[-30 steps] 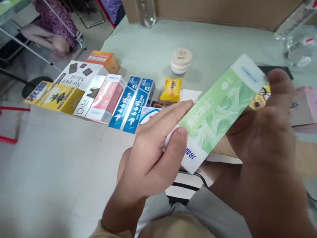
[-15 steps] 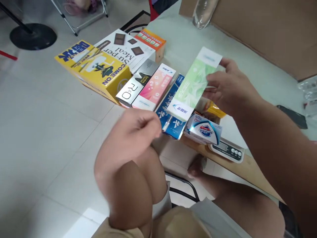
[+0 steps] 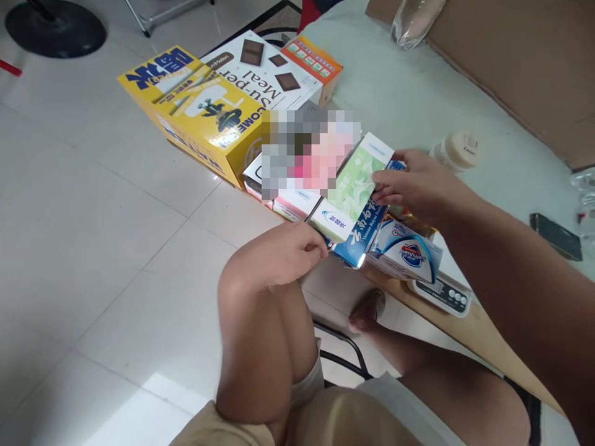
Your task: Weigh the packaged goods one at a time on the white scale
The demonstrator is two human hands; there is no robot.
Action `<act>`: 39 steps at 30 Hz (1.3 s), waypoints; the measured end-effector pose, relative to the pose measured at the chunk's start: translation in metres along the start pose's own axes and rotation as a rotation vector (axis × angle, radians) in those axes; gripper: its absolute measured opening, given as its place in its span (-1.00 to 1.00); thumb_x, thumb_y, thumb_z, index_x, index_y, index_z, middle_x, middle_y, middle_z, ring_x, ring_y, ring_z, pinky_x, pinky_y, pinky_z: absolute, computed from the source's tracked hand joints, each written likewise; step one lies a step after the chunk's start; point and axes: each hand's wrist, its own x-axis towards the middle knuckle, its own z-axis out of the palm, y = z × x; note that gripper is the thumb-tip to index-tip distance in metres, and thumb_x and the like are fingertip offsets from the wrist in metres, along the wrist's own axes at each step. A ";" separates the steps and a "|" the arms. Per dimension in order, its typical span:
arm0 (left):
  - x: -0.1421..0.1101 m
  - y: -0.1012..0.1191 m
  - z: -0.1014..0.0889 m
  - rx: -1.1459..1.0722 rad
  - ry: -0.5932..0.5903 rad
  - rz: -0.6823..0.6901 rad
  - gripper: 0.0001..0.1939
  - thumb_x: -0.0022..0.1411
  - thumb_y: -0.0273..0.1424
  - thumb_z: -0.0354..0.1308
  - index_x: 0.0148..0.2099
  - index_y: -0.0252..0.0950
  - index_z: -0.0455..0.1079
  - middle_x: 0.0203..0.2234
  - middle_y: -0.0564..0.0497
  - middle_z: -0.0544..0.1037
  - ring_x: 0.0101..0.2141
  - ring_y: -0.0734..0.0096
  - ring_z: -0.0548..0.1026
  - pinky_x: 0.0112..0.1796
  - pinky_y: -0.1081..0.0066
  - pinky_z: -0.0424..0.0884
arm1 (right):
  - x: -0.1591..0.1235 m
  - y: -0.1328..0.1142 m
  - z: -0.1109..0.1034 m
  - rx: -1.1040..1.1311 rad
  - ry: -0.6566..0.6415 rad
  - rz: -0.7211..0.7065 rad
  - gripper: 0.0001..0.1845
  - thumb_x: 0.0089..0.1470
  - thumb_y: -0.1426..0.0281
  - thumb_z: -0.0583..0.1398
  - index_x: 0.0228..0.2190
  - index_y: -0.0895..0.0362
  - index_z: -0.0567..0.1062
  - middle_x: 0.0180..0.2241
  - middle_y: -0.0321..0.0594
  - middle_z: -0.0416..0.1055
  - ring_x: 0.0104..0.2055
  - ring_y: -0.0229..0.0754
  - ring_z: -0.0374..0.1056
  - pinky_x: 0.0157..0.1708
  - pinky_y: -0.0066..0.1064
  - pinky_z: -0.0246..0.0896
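Note:
A long green and white box (image 3: 354, 186) lies in the row of boxes at the table's near edge, on top of a blue toothpaste box (image 3: 361, 234). My right hand (image 3: 413, 186) rests its fingertips on the green box's far right side, fingers pressed together. My left hand (image 3: 283, 253) hovers just below the green box's near end, fingers curled in; nothing shows in them. Left of the green box the pink box and the one beside it are blurred out.
A yellow box (image 3: 199, 118), a white "Super Meal" box (image 3: 264, 71) and an orange box (image 3: 316, 62) lie further left. A soap box (image 3: 409, 257), a small scale (image 3: 441, 294), a round white jar (image 3: 458, 152), a phone (image 3: 555, 235) and a clear bottle (image 3: 413, 21) stand on the table. My knees are below.
The green box came down from in front of me into the row. My left hand let go of it and curled shut; my right hand lowered it onto the blue box.

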 end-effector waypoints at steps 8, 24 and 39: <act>-0.017 0.024 -0.003 -0.001 -0.130 0.088 -0.78 0.06 -0.45 0.03 -0.43 -0.26 0.53 -0.52 0.09 0.60 -0.46 0.45 0.48 -0.43 0.47 0.29 | -0.060 -0.008 -0.036 0.116 0.176 -0.182 -0.68 0.05 0.36 0.26 -0.10 0.06 0.52 -0.58 -0.35 0.39 -0.56 -0.20 0.33 -0.52 -0.32 0.25; 0.096 0.164 0.222 -0.067 -0.404 0.373 -0.84 0.23 -0.43 0.11 -0.30 -0.25 0.53 -0.36 0.06 0.68 -0.35 0.44 0.57 -0.27 0.46 0.44 | -0.156 0.255 -0.191 -0.083 1.266 -0.160 -0.72 -0.07 0.25 0.22 -0.25 0.00 0.37 -0.15 -0.09 0.37 0.03 0.13 0.35 0.12 0.08 0.29; 0.288 0.201 0.344 0.118 0.356 0.190 -0.83 0.32 -0.37 0.25 -0.07 -0.26 0.38 0.06 -0.28 0.58 0.15 -0.02 0.51 0.19 0.00 0.44 | -0.171 0.275 -0.213 0.265 0.840 0.079 -0.53 0.06 0.15 0.15 -0.01 0.02 0.30 0.31 0.08 0.10 0.43 0.08 0.03 0.38 0.18 0.03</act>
